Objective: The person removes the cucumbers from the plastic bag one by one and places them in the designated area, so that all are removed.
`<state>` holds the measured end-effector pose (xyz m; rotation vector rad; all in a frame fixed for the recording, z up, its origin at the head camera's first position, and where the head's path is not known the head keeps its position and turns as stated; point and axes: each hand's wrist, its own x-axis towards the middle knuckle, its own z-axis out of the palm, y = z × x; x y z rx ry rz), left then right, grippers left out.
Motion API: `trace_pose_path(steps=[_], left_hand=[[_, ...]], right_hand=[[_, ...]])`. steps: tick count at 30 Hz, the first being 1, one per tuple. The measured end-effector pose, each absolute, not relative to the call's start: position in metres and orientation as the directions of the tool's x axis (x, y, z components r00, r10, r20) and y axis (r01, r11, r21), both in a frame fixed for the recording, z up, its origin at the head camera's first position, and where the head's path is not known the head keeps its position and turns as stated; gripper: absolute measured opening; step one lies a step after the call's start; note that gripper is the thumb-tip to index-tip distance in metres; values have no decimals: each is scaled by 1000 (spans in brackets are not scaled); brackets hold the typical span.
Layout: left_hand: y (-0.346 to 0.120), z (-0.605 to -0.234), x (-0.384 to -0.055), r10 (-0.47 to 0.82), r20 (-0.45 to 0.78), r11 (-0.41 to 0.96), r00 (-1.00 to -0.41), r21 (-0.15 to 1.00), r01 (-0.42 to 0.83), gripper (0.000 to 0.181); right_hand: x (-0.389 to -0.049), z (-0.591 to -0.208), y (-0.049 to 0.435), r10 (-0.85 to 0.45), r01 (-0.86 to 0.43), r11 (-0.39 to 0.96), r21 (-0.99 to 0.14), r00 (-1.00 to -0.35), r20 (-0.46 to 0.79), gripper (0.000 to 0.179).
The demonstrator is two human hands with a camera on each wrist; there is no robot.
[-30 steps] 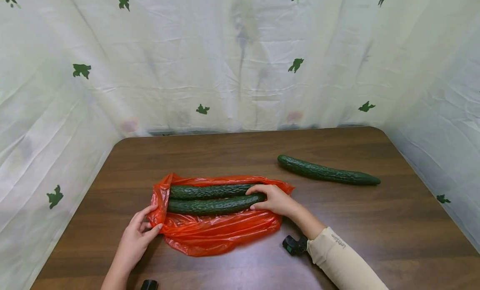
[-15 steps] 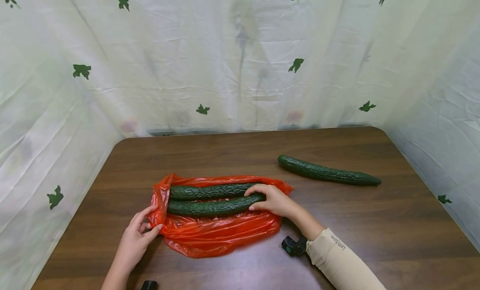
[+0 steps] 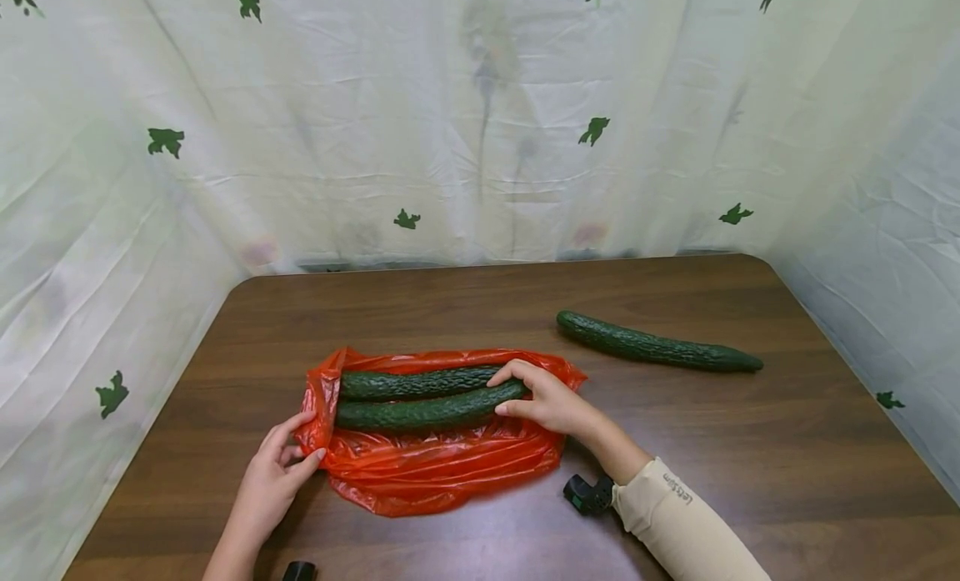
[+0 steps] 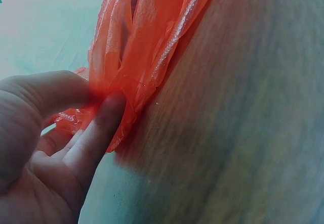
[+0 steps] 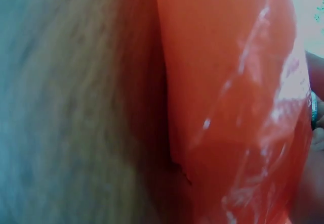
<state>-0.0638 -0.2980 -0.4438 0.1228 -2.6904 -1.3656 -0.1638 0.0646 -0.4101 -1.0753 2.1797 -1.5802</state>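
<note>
A red plastic bag [image 3: 442, 481] lies spread on the table, its left end folded up over the tips of two dark green cucumbers. My left hand [image 3: 273, 473] pinches that folded end between thumb and fingers; the left wrist view shows the thin plastic [image 4: 136, 47] bunched at the fingertips. With thumb and fingers my right hand [image 3: 547, 402] grips the right end of the nearer cucumber [image 3: 427, 414]. The farther cucumber [image 3: 412, 385] lies alongside, its right end partly behind my fingers. In the right wrist view the bag's side [image 5: 228, 97] covers most of the hand.
A third cucumber [image 3: 660, 345] lies on the wooden table [image 3: 750, 456] at the back right, outside the bag. A pale curtain [image 3: 480, 131] with green leaf prints surrounds the table. Black wrist devices [image 3: 588, 493] sit by both forearms.
My right hand has risen slightly and shifted a little left, and the nearer cucumber's right end has come up with it. The left hand keeps its place on the bag.
</note>
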Motion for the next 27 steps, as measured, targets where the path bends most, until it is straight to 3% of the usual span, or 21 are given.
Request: trace_pose_path(steps=[27], left_hand=[[-299, -443, -64, -132, 61, 573, -989, 819, -26, 52]], right_hand=[[-154, -387, 91, -639, -455, 60, -889, -701, 315, 27]])
